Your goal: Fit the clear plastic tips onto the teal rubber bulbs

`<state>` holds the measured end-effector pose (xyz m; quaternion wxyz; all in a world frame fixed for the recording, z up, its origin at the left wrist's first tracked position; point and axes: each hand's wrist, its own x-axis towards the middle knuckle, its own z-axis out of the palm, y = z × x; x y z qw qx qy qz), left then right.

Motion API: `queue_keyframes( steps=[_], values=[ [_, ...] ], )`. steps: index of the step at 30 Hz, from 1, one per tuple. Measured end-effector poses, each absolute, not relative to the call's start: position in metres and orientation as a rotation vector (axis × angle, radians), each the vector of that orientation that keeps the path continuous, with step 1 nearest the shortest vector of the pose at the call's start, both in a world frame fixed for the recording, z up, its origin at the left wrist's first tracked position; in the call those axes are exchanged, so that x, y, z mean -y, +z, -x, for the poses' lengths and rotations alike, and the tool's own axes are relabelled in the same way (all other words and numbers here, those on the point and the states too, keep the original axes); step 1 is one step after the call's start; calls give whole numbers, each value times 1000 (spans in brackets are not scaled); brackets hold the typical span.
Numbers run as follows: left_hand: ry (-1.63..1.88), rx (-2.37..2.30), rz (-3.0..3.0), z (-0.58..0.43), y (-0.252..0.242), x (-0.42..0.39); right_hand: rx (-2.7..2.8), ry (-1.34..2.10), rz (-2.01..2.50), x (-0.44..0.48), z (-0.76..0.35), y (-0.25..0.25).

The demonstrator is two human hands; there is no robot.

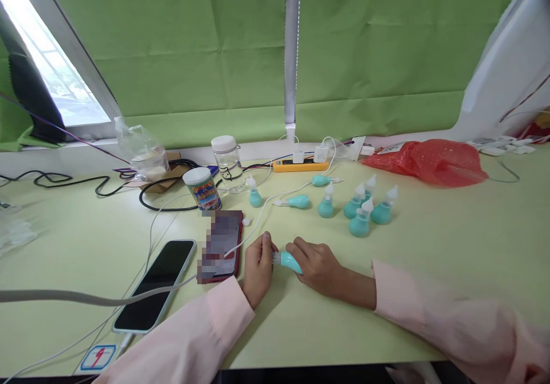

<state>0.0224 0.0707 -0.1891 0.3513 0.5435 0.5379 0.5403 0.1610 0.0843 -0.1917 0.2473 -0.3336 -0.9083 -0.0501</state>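
Between my two hands, a teal nasal aspirator (291, 262) lies on its side just above the table. My right hand (318, 267) is closed around its soft bulb. At the clear nozzle end, my left hand (258, 268) is closed, its fingers hiding the tip. Beyond my right hand several like aspirators stand upright, among them one nearest aspirator (360, 223) and one by itself, an aspirator (326, 202). Two more lie flat: an aspirator (296, 202) and a farther aspirator (321, 180). Another upright aspirator (255, 195) stands at the left, with a small white cap (246, 222) nearby.
Left of my hands lie a red-cased phone (227, 241) and a black-screened phone (157, 281), with white cables crossing them. Behind stand a printed can (204, 192) and a white-lidded jar (227, 160). A yellow power strip (281, 167) and a red plastic bag (442, 163) lie along the wall.
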Motion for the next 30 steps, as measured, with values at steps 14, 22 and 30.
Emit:
queue_keyframes(
  steps=[14, 22, 30],
  values=[
    [1344, -1449, -1805, -19, -173, -61, 1931, 1499, 1170, -86, -152, -166],
    [1441, -1261, -1419, -21, -176, -63, 1616, 2023, 992, -84, -148, -160],
    [1587, -1153, -1355, -25, -174, -65, 2033, 1023, 778, -114, -153, -133]
  ],
)
